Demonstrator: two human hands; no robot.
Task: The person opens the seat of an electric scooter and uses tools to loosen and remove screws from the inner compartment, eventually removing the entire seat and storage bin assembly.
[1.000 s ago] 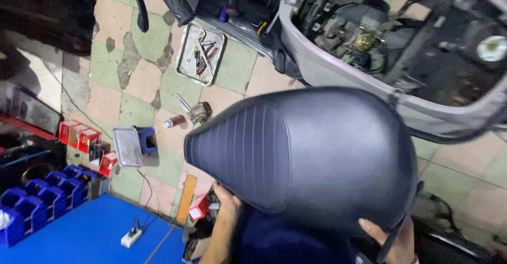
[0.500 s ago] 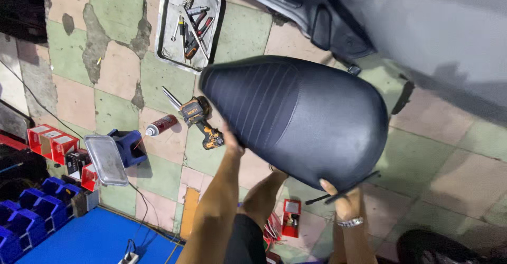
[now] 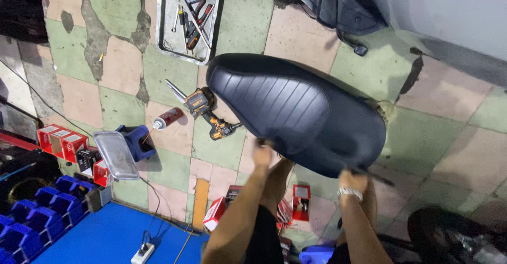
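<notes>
Cracked green-and-pink tiled workshop floor [image 3: 79,92] | long black ribbed vinyl scooter seat [image 3: 296,113] held above it | left hand [image 3: 262,154] and right hand [image 3: 353,181] clasp its near rim | looks bulky, stiff-based, padded on top, slick: rim grips suit | orange cordless drill [image 3: 207,112] lies beside.

Even, fairly bright light — soft shadows on the floor, left hand [image 3: 262,153] motion-blurred, corners dim.
</notes>
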